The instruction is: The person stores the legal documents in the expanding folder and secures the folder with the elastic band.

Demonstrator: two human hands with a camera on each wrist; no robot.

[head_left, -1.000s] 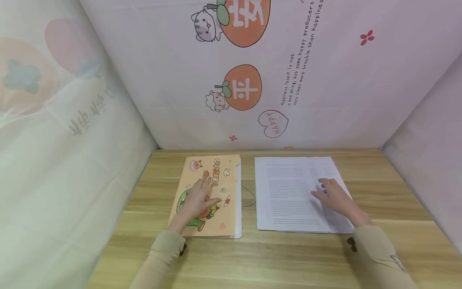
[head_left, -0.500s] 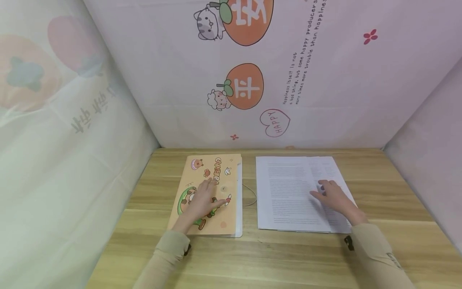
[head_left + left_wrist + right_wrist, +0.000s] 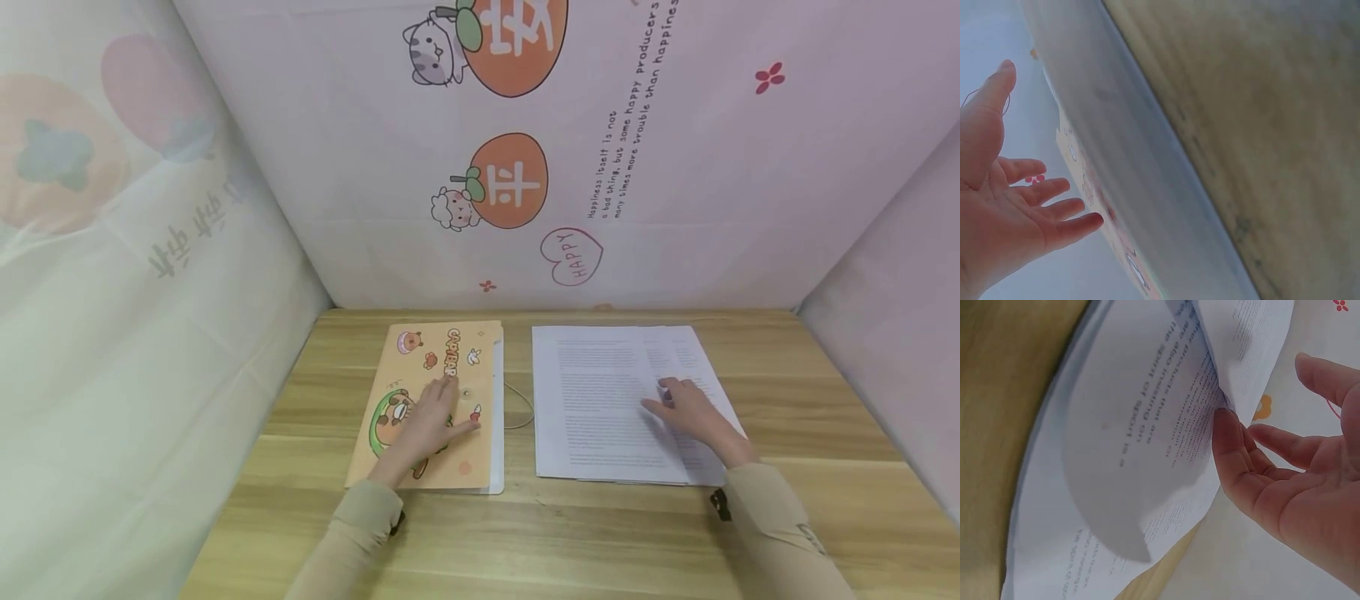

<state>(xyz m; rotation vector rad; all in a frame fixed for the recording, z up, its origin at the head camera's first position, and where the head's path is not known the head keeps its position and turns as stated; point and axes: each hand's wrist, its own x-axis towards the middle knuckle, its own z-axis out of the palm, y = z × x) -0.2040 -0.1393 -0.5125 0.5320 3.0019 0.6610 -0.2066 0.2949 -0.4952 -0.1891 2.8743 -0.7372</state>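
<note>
An orange file folder (image 3: 397,358) with capybara cartoons lies on the left of the table, a thin cord loop (image 3: 525,402) sticking out on its right side. Over its cover is my left hand (image 3: 423,425), thumb spread and fingers extended. In the left wrist view that hand (image 3: 1016,212) shows its palm, holding nothing. To the right lies a stack of printed sheets (image 3: 600,400), slightly fanned. My right hand (image 3: 697,417) is on the right part of the sheets. In the right wrist view its loosely bent fingertips (image 3: 1227,428) touch the paper, thumb apart.
The wooden table (image 3: 555,542) carries the folder and sheets side by side with a narrow gap. A printed white cloth (image 3: 660,250) stands behind the table, and more cloth (image 3: 270,333) closes off the left side.
My left hand has slid a little to the right over the folder cover. My right hand has shifted very slightly left. The folder and sheets stay where they were.
</note>
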